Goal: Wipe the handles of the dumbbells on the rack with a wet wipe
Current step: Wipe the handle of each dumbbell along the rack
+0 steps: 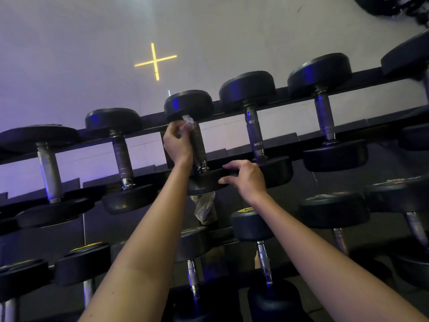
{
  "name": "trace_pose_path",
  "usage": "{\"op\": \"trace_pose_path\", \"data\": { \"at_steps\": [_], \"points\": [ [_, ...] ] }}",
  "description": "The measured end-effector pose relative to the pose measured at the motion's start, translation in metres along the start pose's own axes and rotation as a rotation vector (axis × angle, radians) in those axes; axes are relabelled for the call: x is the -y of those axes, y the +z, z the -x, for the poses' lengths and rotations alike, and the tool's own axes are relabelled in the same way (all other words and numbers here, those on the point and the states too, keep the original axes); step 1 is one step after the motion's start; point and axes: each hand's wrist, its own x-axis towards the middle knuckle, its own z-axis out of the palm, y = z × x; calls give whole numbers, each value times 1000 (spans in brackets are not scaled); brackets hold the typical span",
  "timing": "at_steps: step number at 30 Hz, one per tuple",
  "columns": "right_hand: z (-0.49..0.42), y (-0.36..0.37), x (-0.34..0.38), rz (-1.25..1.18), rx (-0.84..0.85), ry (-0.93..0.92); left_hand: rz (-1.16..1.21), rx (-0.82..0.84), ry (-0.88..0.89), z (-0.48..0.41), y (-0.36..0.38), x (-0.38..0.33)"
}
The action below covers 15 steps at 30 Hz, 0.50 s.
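Observation:
Black dumbbells with metal handles lie in a row on the top tier of a dark rack (pixel 294 102). My left hand (pixel 177 142) holds a small white wet wipe (pixel 188 120) against the upper end of the middle dumbbell's handle (pixel 199 147), just below its far head (pixel 189 104). My right hand (pixel 246 177) grips the near head (pixel 206 182) of that same dumbbell, fingers curled over its top edge.
Neighbouring dumbbells flank it on the left (pixel 120 154) and right (pixel 254 133). Lower tiers carry more dumbbells (pixel 262 252). A crumpled clear bag (pixel 205 209) hangs behind the middle tier. A grey wall with a yellow cross light (pixel 155 61) stands behind.

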Motion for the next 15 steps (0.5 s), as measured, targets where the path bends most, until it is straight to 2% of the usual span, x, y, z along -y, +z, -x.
{"op": "trace_pose_path", "data": {
  "at_steps": [2, 4, 6, 7, 9, 11, 15],
  "points": [
    [1, 1, 0, 11, -4, -4, 254, -18, -264, -11, 2, 7],
    [2, 1, -1, 16, -6, -5, 509, 54, -529, -19, 3, 16],
    [2, 1, 0, 16, -6, -6, 583, 80, -635, -21, 4, 19],
    [1, 1, 0, 16, -6, -8, 595, 71, -631, -21, 5, 20],
    [1, 1, 0, 17, -4, -7, 541, 3, -487, -20, 4, 18],
    [2, 0, 0, 20, -4, -6, 315, -46, -228, -15, -1, 14],
    [3, 0, 0, 26, -4, -4, -233, 73, 349, -6, -2, 2]
  ]
}}
